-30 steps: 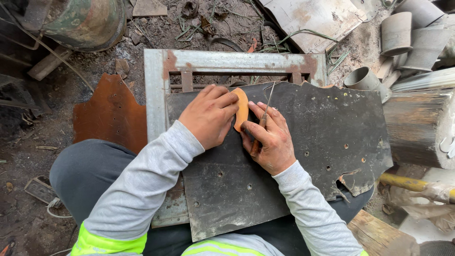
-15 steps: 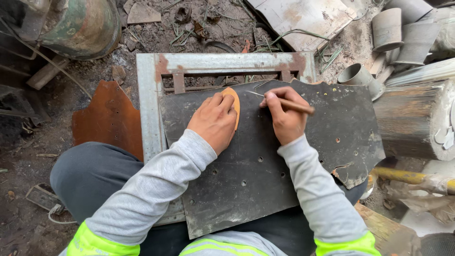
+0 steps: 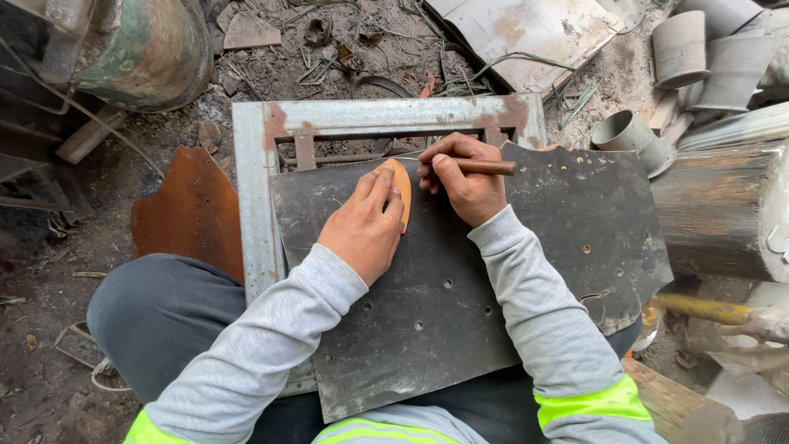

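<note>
Left hand (image 3: 366, 226) lies flat, fingers extended, pressing an orange template piece (image 3: 401, 191) onto the dark metal sheet (image 3: 460, 288), near the sheet's 12 o'clock edge. Right hand (image 3: 464, 182), at 3 o'clock of the template, is closed around a brown-handled scribing tool (image 3: 485, 167). Sheet rests on a rusty grey metal frame (image 3: 255, 197).

we see a green drum (image 3: 140, 49) upper left, grey pipe pieces (image 3: 682, 49) upper right, a rusty plate (image 3: 189, 210) at left.

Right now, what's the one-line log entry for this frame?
left hand: pressing orange template flat | right hand: holding brown-handled scriber at template edge | base: dark metal sheet
</note>
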